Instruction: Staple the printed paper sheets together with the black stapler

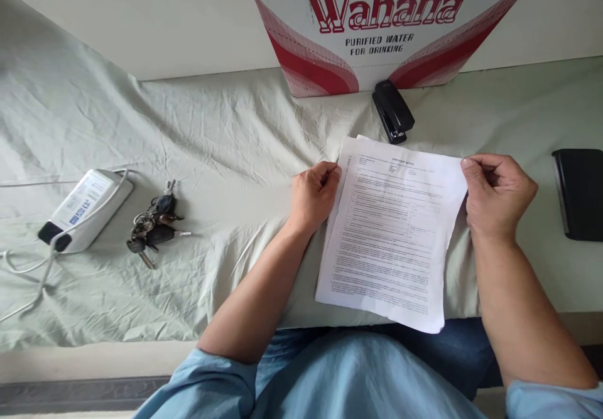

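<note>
A small stack of printed paper sheets (pixel 391 237) is held between my two hands near the table's front edge, its lower corner reaching past that edge. My left hand (pixel 315 193) is closed on the upper left side of the stack. At the upper right corner, my right hand (pixel 497 193) pinches the paper between thumb and curled fingers. The sheets look slightly uneven along the top and left sides. Just beyond the paper's top edge lies a black stapler (pixel 393 112), touched by neither hand.
A white and red Wahaha water carton (pixel 325 61) stands at the back. To the left lie a bunch of keys (pixel 157 221) and a white box-shaped device (pixel 87 208) with a cable. A black flat object (pixel 581 194) is at the far right. Pale green cloth (pixel 245 180) covers the table.
</note>
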A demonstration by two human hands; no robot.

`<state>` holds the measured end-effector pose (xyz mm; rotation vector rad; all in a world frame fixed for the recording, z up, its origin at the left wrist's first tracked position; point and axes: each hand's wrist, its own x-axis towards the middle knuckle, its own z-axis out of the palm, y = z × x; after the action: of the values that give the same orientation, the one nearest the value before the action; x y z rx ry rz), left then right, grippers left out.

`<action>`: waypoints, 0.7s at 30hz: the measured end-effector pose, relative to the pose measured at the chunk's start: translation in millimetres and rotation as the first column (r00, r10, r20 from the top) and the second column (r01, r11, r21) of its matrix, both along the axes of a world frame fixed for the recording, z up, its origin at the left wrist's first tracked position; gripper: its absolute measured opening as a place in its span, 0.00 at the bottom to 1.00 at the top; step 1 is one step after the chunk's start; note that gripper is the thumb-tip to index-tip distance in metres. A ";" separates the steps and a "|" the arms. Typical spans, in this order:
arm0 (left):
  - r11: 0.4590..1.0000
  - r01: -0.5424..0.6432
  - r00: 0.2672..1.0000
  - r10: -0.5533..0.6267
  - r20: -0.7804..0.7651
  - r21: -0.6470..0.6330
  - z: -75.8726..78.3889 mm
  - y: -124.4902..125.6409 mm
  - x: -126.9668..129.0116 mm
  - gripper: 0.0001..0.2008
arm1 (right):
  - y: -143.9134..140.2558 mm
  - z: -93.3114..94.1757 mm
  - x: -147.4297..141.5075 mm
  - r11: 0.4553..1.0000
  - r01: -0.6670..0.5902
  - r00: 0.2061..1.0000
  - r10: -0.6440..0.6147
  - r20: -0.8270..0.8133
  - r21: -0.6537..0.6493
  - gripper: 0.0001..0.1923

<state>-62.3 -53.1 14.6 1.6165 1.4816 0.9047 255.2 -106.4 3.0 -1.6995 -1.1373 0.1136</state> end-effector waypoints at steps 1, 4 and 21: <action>1.000 0.002 1.000 -0.002 0.002 0.003 0.0 0.2 -0.1 0.11 | -0.1 1.3 -0.8 1.000 -0.002 1.000 0.002 0.008 0.009 0.13; 1.000 0.012 1.000 -0.012 0.017 0.013 -0.1 0.4 0.3 0.12 | -0.8 5.7 -5.5 0.999 -0.024 0.999 0.023 0.028 0.039 0.13; 0.999 0.032 0.999 -0.033 0.031 0.010 -2.4 -0.8 0.6 0.16 | 0.9 6.4 -13.5 0.982 -0.088 0.994 0.075 0.079 0.166 0.11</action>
<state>-61.7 -54.0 12.1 1.6215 1.4276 0.9165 241.6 -105.5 9.4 -1.5174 -1.2358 0.0054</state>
